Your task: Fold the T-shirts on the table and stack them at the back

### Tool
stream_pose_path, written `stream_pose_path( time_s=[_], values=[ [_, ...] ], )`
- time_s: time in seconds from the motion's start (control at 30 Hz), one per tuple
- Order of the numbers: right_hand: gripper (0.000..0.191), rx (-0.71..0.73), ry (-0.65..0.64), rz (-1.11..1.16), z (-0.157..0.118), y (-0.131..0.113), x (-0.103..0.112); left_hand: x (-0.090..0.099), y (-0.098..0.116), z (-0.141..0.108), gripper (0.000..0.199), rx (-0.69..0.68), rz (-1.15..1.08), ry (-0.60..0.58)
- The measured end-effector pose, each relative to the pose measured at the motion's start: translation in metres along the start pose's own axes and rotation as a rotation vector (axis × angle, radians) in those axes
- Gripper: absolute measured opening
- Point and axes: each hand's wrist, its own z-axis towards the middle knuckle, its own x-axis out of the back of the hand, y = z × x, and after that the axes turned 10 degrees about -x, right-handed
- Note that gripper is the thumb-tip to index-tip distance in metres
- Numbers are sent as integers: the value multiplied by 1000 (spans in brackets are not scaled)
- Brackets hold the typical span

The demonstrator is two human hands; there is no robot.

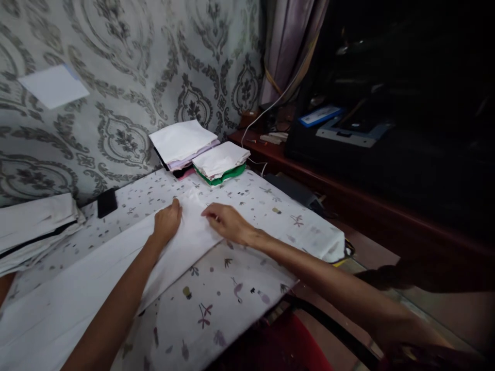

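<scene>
White cloth (104, 263) is lying from lower left to centre over the patterned tablecloth (216, 293); I'm resting the left hand (168, 221) on it, fingers curled; right hand (228, 222) is bending its fingers near the far end; can't tell if either's gripping.

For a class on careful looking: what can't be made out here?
In the head view:
White sheet: near end, cut off by the picture's edge.
Left hand: palm, hidden by its back.
Right hand: whether it pinches anything, too blurred.
Left stack: one end, past the left edge.
</scene>
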Motion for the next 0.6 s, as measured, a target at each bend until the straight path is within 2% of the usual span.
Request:
stream_pose_path(
  time_s=[0.07,0.17,0.27,0.37,0.47,0.53,0.6],
  values=[
    [22,106,-110,-112,23,-18,-20,-1,-3,1,30,2,-61,14],
    [19,94,-165,-276,57,-28,-49,0,-15,6,23,-13,-273,30],
    [23,24,-141,-358,77,-18,-70,3,-35,10,23,-18,-513,28],
    [31,19,-83,-358,83,-2,-81,5,-60,1,18,-5,-609,-13],
    [35,44,-45,-365,86,7,-86,6,-83,-31,24,67,-820,-118],
    [36,59,-61,-403,89,7,-87,9,-96,-63,35,135,-997,-193],
    [38,67,-107,-459,94,5,-87,14,-108,-100,41,176,-1082,-240]
  ],
)
